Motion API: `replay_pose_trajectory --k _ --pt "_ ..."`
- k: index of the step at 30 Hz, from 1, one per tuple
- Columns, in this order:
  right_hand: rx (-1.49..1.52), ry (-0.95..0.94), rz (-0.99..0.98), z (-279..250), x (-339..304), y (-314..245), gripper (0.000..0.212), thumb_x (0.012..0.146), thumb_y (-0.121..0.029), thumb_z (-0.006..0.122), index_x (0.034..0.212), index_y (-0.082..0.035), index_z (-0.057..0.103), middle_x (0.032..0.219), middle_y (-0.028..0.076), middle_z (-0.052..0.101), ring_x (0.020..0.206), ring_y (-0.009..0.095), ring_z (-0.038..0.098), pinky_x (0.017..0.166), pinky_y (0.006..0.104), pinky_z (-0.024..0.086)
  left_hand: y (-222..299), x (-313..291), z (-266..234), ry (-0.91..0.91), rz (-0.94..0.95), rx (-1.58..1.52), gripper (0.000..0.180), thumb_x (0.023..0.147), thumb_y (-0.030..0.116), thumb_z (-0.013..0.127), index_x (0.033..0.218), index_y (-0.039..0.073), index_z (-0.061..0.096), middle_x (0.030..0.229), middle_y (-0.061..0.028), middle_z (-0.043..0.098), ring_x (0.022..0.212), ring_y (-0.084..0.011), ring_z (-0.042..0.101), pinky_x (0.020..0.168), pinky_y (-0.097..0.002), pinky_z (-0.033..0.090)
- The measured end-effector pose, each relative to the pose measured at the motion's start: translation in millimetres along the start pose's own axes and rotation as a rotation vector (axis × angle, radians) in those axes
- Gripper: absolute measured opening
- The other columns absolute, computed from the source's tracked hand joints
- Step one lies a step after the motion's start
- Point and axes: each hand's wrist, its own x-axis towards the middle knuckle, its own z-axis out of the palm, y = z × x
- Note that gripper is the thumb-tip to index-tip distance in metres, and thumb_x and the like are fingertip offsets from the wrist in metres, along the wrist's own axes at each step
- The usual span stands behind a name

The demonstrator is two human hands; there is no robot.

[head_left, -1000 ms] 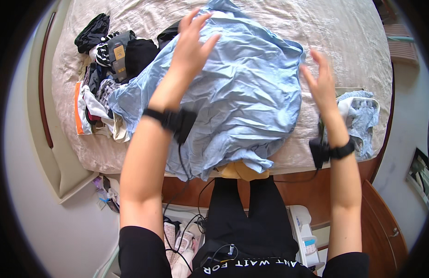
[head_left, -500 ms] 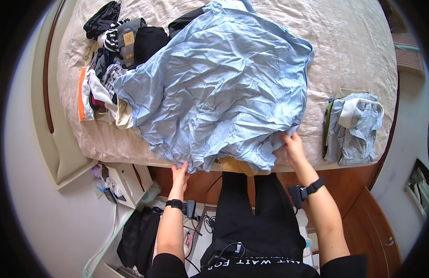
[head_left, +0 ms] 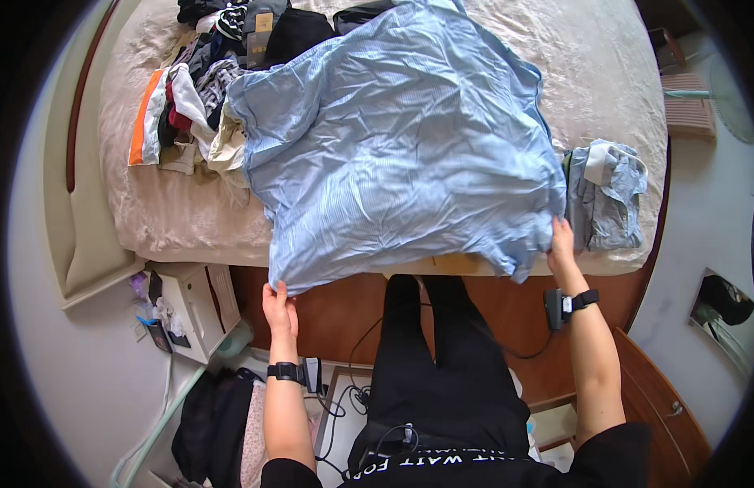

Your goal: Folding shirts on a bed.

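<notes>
A light blue, finely striped shirt [head_left: 409, 154] lies spread and wrinkled over the near part of the bed. My left hand [head_left: 280, 311] pinches its near left corner, just past the mattress edge. With closed fingers, my right hand [head_left: 561, 244] grips the shirt's near right side. Between the hands the cloth is drawn fairly taut, and its near edge hangs slightly over the bed's edge. A bit of yellowish cloth [head_left: 458, 263] shows from under the shirt. Folded grey-blue clothes [head_left: 609, 203] with a white collar lie stacked just right of my right hand.
Mixed clothes [head_left: 199, 106] are heaped on the bed [head_left: 605, 49] at the far left. Below the bed's left corner stands a small white cabinet [head_left: 199, 313] with items on it. Dark clothes [head_left: 214, 423] hang at the lower left. A wooden cabinet [head_left: 657, 407] stands at the lower right.
My hands have moved apart, the left one leftward and the right one rightward, stretching the shirt's near edge wider and flatter. The whole view has shifted, with the bed now higher in it.
</notes>
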Motion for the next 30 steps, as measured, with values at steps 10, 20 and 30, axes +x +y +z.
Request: replay_pose_trajectory --k 10,20,30 --pt "-0.504 0.283 -0.309 3.6 -5.4 12.2 0.027 0.085 -0.027 0.060 0.093 -0.002 0.059 0.076 0.006 0.060 0.065 0.016 0.056 0.062 0.0284 0.045 -63.9 3.0 -41.5 -0.001 -0.087 0.109 0.014 0.087 0.021 0.060 0.091 0.015 0.049 0.081 0.0047 0.054 0.069 -0.0064 0.049 0.056 -0.0222 0.037" --pt "-0.756 0.157 -0.437 61.5 7.9 7.2 0.026 0.073 -0.024 0.060 0.077 0.001 0.055 0.071 0.013 0.058 0.069 0.025 0.056 0.066 0.0364 0.044 -40.9 10.9 -24.8 -0.061 -0.189 -0.117 0.014 0.087 0.020 0.059 0.098 0.012 0.053 0.084 0.0027 0.057 0.063 -0.0069 0.049 0.057 -0.0213 0.041" --pt "0.160 0.037 -0.164 15.0 -27.0 39.6 0.019 0.089 -0.023 0.057 0.096 -0.007 0.050 0.080 0.000 0.056 0.067 0.007 0.053 0.060 0.0205 0.044 -46.0 18.5 -44.6 0.039 -0.134 0.000 0.018 0.086 0.023 0.062 0.097 0.012 0.053 0.092 0.0000 0.059 0.081 -0.0111 0.056 0.072 -0.0249 0.045"
